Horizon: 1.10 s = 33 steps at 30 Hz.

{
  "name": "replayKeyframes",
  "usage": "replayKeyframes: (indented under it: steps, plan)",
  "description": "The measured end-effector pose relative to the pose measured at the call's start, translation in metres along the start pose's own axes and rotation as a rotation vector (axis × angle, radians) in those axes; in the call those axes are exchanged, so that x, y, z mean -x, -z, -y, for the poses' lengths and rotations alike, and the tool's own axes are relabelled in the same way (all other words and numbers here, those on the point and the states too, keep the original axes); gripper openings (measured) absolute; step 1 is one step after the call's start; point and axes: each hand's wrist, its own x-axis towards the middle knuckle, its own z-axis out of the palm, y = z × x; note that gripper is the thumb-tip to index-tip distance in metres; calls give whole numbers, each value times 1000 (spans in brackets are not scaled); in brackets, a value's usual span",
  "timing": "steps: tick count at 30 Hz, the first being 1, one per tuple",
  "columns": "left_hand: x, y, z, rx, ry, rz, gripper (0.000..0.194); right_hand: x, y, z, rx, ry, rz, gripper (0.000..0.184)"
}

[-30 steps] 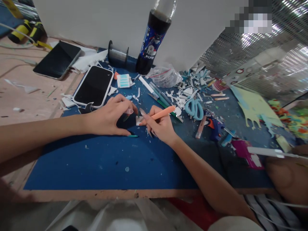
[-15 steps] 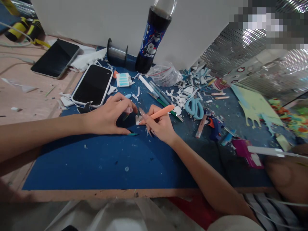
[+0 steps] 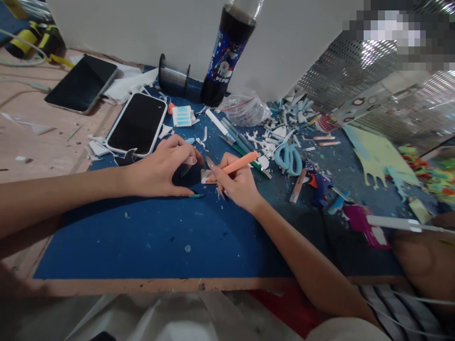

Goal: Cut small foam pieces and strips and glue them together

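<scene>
Maybe this is the drawing or cutting step, with the right hand pinching an orange tool whose tip is at a small white piece on the blue mat, the left hand loosely curved and empty beside it, and slow, steady strokes probably needed next.

The Pepsi bottle is cut off by the upper edge. The right grip and the orange pen-shaped tool partly cover the small white piece; the tool's tip is too small to resolve. Upper right of the frame: pixelated patch, contents unreadable. Far right: multicoloured scraps, blurred.
</scene>
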Motion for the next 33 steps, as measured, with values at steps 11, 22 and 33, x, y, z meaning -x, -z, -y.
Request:
replayKeyframes:
  steps: [11, 22, 33]
  plan:
    - [0, 0, 0, 5, 9, 3, 47, -1, 0, -2, 26, -29, -15, 31]
    - [-2, 2, -2, 6, 43, 33, 45, -3, -1, 0, 34, -26, -36, 31]
    - [-3, 3, -4, -8, 60, 42, 44, -3, -2, 1, 2, -37, -35, 29]
